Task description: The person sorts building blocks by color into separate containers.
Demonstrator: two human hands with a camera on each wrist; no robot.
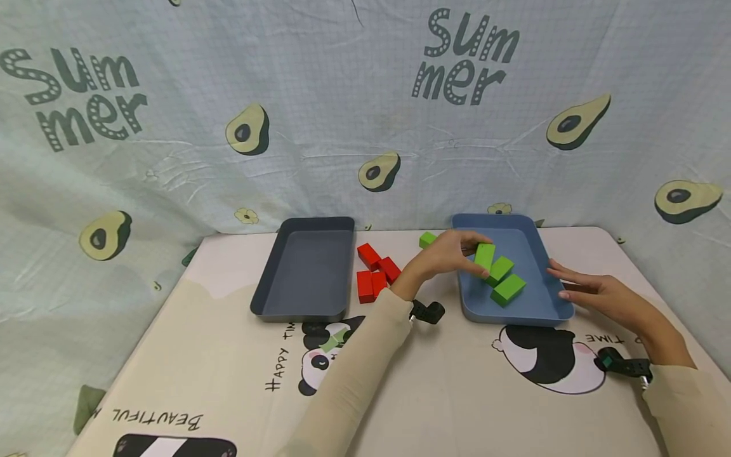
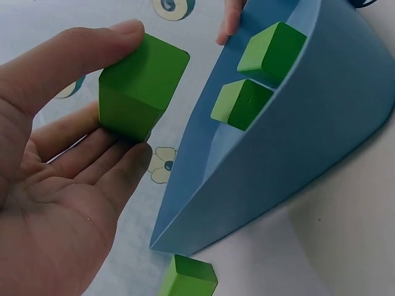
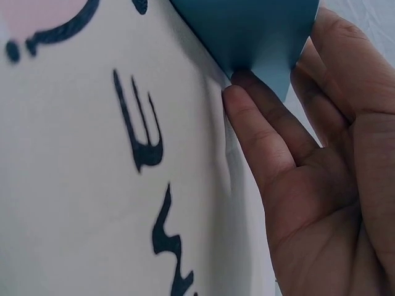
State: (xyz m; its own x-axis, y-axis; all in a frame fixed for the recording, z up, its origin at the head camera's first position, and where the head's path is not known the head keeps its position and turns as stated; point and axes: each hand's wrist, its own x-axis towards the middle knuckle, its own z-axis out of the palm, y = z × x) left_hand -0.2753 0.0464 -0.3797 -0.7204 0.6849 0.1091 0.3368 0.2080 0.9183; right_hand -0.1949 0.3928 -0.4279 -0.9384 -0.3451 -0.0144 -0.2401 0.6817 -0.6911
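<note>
My left hand (image 1: pixel 442 255) pinches a green block (image 1: pixel 484 256) between thumb and fingers, over the left part of the blue tray (image 1: pixel 474 308). In the left wrist view that block (image 2: pixel 139 80) is held above the tray's rim. Two more green blocks (image 1: pixel 501 270) (image 1: pixel 508 290) lie inside the tray. Another green block (image 1: pixel 427 239) lies on the table outside it, left of its back corner. At the tray's right side is my right hand (image 1: pixel 613 301); its fingertips touch the outer wall (image 3: pixel 259 37) with the fingers extended.
Left of my left forearm lie several red blocks (image 1: pixel 368 256), beside a dark grey tray (image 1: pixel 308 273). Both trays stand on a printed tablecloth (image 1: pixel 228 368). Behind the table hangs a patterned cloth (image 1: pixel 320 158).
</note>
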